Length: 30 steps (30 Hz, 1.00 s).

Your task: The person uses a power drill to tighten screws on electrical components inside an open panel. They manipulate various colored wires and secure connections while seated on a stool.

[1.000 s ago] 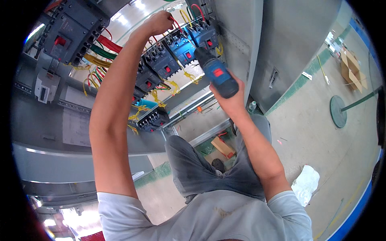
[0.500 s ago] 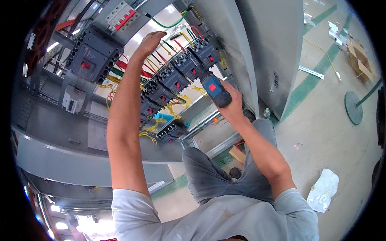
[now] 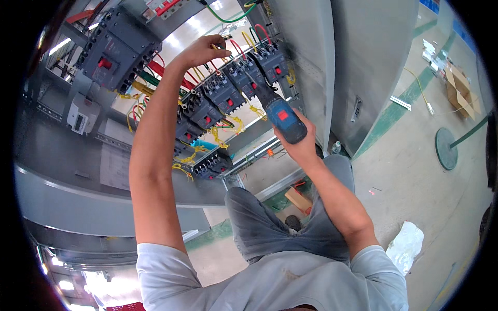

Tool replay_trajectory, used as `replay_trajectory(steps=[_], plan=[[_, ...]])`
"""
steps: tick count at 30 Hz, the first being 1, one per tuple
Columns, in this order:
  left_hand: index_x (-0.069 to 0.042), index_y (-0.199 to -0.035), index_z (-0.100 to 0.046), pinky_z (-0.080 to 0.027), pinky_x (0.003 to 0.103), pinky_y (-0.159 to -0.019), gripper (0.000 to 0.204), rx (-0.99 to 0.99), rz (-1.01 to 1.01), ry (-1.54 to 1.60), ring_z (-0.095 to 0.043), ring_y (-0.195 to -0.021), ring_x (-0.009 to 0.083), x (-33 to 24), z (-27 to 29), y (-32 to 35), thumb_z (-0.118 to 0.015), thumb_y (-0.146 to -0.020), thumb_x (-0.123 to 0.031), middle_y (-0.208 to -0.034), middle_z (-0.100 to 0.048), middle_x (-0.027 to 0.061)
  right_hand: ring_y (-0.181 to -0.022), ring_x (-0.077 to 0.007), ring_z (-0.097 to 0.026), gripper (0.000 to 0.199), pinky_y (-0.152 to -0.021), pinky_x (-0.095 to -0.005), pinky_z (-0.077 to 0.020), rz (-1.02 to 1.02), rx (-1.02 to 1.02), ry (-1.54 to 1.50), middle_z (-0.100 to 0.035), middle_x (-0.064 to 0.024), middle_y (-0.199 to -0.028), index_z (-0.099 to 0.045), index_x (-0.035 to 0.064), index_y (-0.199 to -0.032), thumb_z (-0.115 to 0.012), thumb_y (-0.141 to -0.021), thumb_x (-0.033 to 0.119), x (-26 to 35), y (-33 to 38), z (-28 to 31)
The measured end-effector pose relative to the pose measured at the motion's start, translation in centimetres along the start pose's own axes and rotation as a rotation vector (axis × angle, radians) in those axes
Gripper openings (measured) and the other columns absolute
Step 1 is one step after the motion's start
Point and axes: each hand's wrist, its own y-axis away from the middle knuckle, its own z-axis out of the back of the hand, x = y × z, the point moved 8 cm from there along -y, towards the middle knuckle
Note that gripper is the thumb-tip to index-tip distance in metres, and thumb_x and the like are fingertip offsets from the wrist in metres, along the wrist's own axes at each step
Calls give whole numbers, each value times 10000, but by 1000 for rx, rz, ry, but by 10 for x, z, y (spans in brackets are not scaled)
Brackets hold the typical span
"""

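Observation:
My right hand (image 3: 301, 140) grips a blue and black cordless drill (image 3: 282, 115) with a red patch on its body. Its long bit points up and left, at the terminals of a dark grey circuit breaker (image 3: 243, 78) in a row of several; I cannot tell whether the tip touches a screw. My left hand (image 3: 203, 53) reaches over the row's far side, thumb and forefinger apart near a dark-ended piece and the loose wires. Red wires (image 3: 237, 49) and yellow wires (image 3: 249, 40) rise from the terminals beside it. The remaining left fingers are partly hidden.
A larger breaker (image 3: 116, 52) with a red switch and a small meter (image 3: 82, 116) sit at left in the grey cabinet. Its door panel (image 3: 363, 67) stands at right. On the floor lie an open cardboard box (image 3: 459, 93), a round stand base (image 3: 446, 149) and white plastic sheeting (image 3: 405, 246).
My left hand has moved slightly right, its thumb now visible and nearer the dark-ended piece. The drill stays in my right hand at the breakers. The whole view has shifted a little.

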Motion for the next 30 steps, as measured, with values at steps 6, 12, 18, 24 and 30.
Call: replay_trajectory(steps=[6, 12, 18, 24, 30], plan=[[-3, -1058, -667, -517, 356, -829, 389, -40, -46, -91, -655, -921, 183, -3, -1, -5, -786, -913, -343, -995, -716, 89, -956, -166, -702, 471, -903, -326, -540, -83, 20, 11, -747, -114, -1047, -647, -26, -1241, -827, -819, 81, -3, -5, -16], [-8, -1063, -685, -533, 372, -851, 325, -16, -111, -135, -689, -936, 206, -8, -4, -6, -749, -941, -302, -1001, -731, 99, -1117, -147, -650, 653, -1026, -326, -494, -100, 11, -26, -702, -138, -1252, -548, -26, -1439, -803, -843, 53, 25, -13, -19], [-81, -1035, -791, -432, 454, -1120, 235, -33, -243, -283, -585, -1272, 330, -33, -22, 2, -700, -840, -175, -1197, -704, 150, -1053, -180, -707, 741, -969, -334, -529, -49, -17, -10, -720, -155, -1223, -522, 63, -1498, -777, -802, 48, 9, -9, -20], [-106, -1056, -779, -416, 462, -1120, 250, -157, -371, -574, -600, -1224, 317, -60, -32, 27, -694, -823, -139, -1098, -708, 99, -1046, -144, -681, 723, -971, -319, -523, -58, -30, -76, -721, -132, -1208, -518, 54, -1499, -771, -822, 43, 10, -4, -20], [-94, -1063, -763, -450, 447, -1081, 249, -104, -308, -590, -606, -1243, 303, -56, -31, 30, -689, -835, -159, -1140, -716, 113, -1045, -135, -670, 716, -971, -311, -521, -56, -34, -138, -721, -122, -1208, -507, 44, -1511, -777, -848, 43, -1, 3, -18]])
